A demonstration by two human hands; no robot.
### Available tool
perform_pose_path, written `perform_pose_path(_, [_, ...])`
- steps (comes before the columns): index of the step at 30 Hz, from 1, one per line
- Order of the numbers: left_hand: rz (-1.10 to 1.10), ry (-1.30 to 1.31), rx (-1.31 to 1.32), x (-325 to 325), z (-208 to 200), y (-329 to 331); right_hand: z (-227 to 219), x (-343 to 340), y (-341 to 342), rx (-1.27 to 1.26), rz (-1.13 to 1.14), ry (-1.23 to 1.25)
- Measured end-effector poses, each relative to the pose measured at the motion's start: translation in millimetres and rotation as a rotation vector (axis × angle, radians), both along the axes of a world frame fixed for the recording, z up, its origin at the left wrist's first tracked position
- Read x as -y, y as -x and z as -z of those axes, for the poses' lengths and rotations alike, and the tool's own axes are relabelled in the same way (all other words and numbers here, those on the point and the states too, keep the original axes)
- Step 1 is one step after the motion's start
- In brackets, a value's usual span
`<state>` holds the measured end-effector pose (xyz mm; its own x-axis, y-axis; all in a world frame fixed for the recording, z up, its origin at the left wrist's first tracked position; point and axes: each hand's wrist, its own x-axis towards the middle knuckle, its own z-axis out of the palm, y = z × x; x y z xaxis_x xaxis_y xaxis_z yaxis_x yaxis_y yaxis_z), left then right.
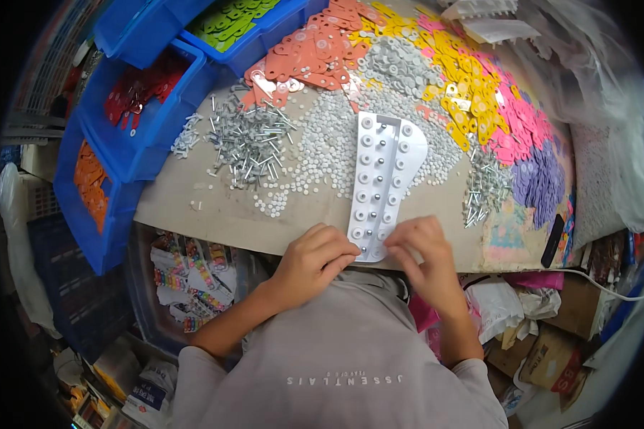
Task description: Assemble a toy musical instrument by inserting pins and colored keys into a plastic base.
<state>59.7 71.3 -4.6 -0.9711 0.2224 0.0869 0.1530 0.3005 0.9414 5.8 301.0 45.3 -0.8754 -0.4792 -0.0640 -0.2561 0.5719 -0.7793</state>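
A long white plastic holder [376, 187] lies lengthwise in front of me, its near end at the table's front edge. Two rows of round white rings run along its sides, with small metal heads down the middle. My left hand [315, 259] is closed, thumb and forefinger together at the holder's near left corner; anything between the fingertips is hidden. By the near right corner is my right hand [426, 259], fingers bent and slightly blurred, thumb below them. Whether it pinches a small part cannot be made out. Small white round pieces [329, 146] surround the holder's far half.
Metal pins [254, 143] are heaped left, more pins [479, 193] right. Grey round parts [401, 66] lie behind, among coral [315, 50], yellow [472, 107], pink [519, 125] and purple [539, 179] flat pieces. Blue bins [147, 154] line the left side. A black strip [552, 242] sits at right.
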Motion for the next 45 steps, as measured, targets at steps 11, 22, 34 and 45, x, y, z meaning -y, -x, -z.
perform_pose_path(11, [-0.094, 0.074, 0.007, -12.5, 6.2, 1.6, 29.7, 9.8, -24.3, 0.024, 0.13, 0.038])
perform_pose_path(22, [-0.069, 0.511, -0.635, -5.6, 34.1, -8.4, 56.1, 0.7, -33.9, -0.449, -0.018, 0.001])
perform_pose_path(34, [-0.393, 0.402, -0.558, 27.1, 40.0, 8.1, -15.5, 58.6, 65.9, -0.652, 0.1, -0.173])
perform_pose_path(45, [-0.394, 0.47, -0.68, 24.4, 52.7, 1.7, -21.7, 371.2, 167.4, -0.37, -0.753, 0.064])
